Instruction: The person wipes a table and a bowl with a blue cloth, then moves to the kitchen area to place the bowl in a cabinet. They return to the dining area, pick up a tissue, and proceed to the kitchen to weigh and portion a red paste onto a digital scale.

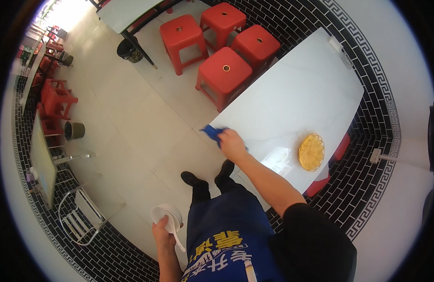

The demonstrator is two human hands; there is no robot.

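Note:
My right hand (233, 144) grips a blue cloth (212, 132) at the near left edge of a white marble-look table (291, 91). One end of the cloth sticks out past the table's corner. In my left hand (162, 229), held low beside my apron, are a white bowl (173, 211) and a white spoon (178, 237); the thumb presses on them. On the tabletop, to the right of my right hand, lies a yellow woven basket (311, 152). Between hand and basket a bright reflection covers part of the surface.
Several red plastic stools (224, 68) stand against the table's far left side. A dark bin (129, 50) sits by another table (129, 14). At the left are a metal-framed chair (81, 215), a bin (74, 130) and a side table (42, 158). Small items (340, 51) lie at the table's wall end.

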